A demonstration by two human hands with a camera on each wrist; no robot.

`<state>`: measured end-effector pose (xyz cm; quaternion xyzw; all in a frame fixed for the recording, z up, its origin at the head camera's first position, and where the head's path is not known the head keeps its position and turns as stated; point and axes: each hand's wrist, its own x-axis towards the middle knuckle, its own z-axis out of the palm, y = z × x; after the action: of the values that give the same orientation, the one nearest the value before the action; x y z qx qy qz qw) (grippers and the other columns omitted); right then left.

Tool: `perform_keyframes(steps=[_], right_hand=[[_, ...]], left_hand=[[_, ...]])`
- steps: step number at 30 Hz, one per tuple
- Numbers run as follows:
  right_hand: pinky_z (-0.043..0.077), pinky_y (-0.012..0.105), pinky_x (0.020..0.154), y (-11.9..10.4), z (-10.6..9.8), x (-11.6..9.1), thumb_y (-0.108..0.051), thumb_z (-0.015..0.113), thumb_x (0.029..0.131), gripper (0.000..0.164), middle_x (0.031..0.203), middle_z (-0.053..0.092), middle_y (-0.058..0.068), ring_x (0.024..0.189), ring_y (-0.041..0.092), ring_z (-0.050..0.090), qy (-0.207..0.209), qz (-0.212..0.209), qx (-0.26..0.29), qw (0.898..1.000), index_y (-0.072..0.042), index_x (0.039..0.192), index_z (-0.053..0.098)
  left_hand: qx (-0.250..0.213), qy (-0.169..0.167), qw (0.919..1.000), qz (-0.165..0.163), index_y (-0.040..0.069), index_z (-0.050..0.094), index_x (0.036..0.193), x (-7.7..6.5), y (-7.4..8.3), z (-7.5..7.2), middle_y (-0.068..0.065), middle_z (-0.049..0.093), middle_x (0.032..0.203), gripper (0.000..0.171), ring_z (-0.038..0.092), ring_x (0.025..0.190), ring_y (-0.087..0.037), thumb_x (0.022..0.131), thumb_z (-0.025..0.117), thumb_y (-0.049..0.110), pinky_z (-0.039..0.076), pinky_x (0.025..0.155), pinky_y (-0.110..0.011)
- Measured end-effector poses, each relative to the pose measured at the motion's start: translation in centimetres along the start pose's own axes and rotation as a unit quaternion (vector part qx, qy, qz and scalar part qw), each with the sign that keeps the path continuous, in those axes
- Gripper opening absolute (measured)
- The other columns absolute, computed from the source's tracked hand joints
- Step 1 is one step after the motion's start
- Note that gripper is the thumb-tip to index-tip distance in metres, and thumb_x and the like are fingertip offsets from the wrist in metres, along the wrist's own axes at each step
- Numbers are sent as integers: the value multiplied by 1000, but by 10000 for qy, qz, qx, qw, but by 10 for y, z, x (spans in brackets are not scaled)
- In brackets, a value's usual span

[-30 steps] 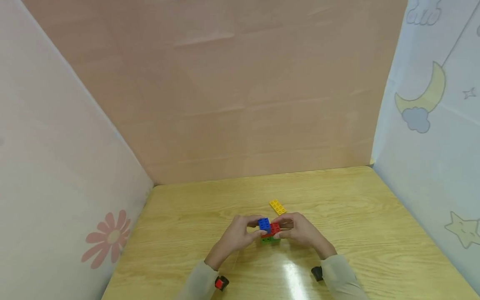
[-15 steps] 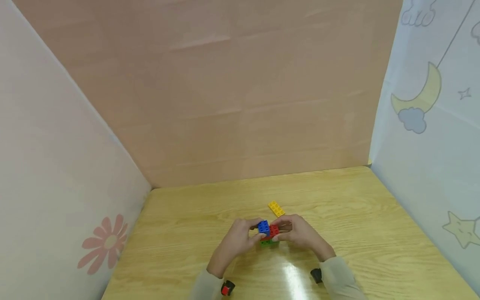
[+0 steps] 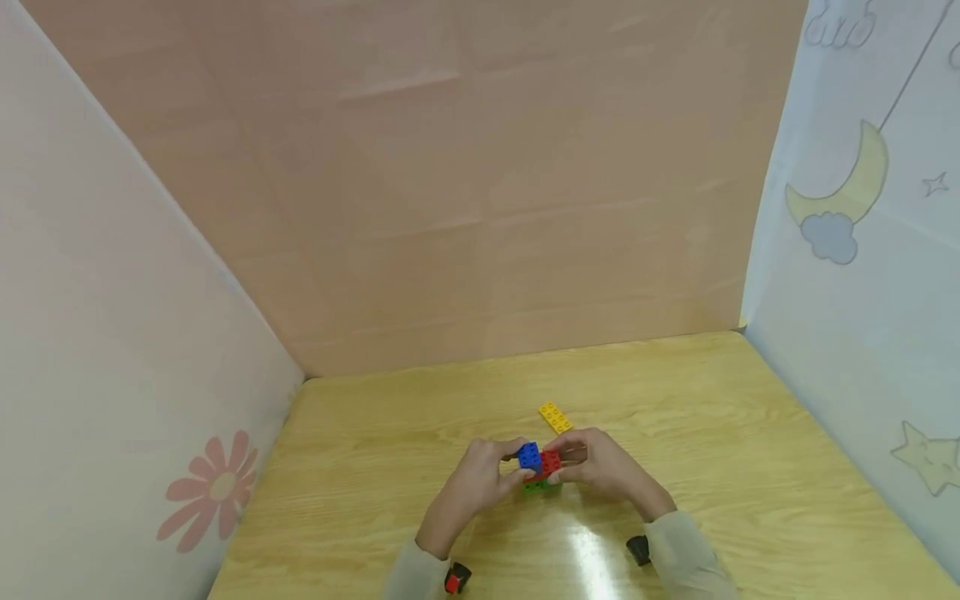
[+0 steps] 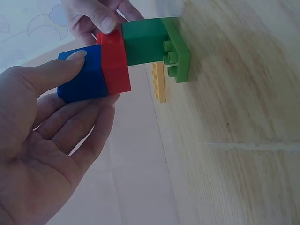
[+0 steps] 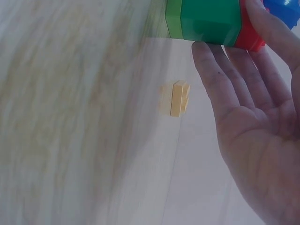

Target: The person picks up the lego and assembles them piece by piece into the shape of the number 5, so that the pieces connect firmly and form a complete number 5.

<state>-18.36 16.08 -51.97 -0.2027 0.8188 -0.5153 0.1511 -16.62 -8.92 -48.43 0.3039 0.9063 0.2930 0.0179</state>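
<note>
A stack of toy building bricks stands upright on the table between both hands. At its base is a light green plate (image 4: 183, 58) with studs showing, bearing a dark green brick (image 4: 144, 43). A red brick (image 4: 116, 70) sits above that, overhanging to the left, and a blue brick (image 3: 529, 456) tops its left end. My left hand (image 3: 471, 483) pinches the blue brick between thumb and fingers. From the other side, my right hand (image 3: 607, 471) grips the red brick, thumb on the near face, fingers behind. Some fingertips are hidden behind the bricks.
A yellow studded plate (image 3: 556, 417) lies on the wooden table (image 3: 375, 467) just beyond the right hand. A brown panel (image 3: 480, 208) rises at the back, with pale decorated walls at left and right.
My left forearm has shifted slightly to the right. Both hands keep their hold on the stack, and the bricks look arranged as before. The head view has tilted a little.
</note>
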Motion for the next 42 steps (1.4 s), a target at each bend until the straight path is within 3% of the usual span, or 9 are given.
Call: perform_keyframes(steps=[6,15,22,33,42], right_hand=[[63,46,94,2,-2,1,-26,86,88,37,125,75,16,115,37,74,11,35,-83,10000,-12,120,75],[64,42,94,3,-2,2,-24,86,89,35,125,75,15,116,36,74,37,10,-89,10000,-13,120,74],[61,49,98,1,-3,1,-27,86,89,35,124,77,12,116,33,74,-10,48,-187,9998,-13,120,74],[61,49,98,-7,0,1,-24,86,88,31,120,78,8,115,32,74,-94,63,-705,9974,-15,116,74],[58,53,102,-11,-3,3,-22,85,89,25,117,79,1,116,27,75,-131,-95,-926,9956,-19,111,73]], left_hand=[[58,97,9999,2,11,71,136,0,-3,3,-4,80,119,41,77,111,-23,99,76,27,65,90,-35],[26,207,9997,84,12,74,130,1,-1,4,-3,80,117,34,77,111,-18,98,77,22,65,91,-35],[-46,201,9998,23,11,73,131,0,1,5,-5,80,119,36,77,110,-19,97,77,21,65,90,-34],[-170,181,9996,-119,8,72,133,-1,-3,7,-7,78,123,41,78,108,-19,96,79,22,64,90,-31],[-300,444,9984,-167,9,74,130,0,-1,11,-5,79,122,40,76,113,-21,94,81,24,65,90,-34]])
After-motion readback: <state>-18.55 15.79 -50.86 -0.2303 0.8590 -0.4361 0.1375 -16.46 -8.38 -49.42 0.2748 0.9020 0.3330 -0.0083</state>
